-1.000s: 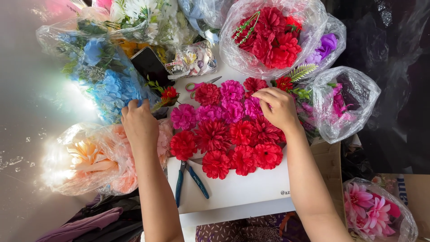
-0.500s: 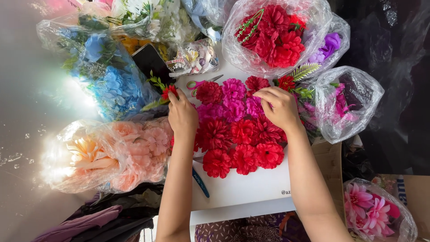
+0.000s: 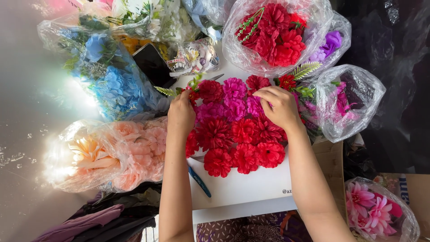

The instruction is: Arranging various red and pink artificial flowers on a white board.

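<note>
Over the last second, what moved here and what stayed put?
The left hand crossed from the peach flower bag to the left edge of the flower cluster. The right hand stayed on the cluster's upper right; the white board and bags are unmoved.

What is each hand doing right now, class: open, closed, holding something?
Left hand: fingers curled at the left edge of the flower cluster; whether it grips anything cannot be told.
Right hand: fingers bent down onto the magenta flowers; a grip cannot be told.
</note>
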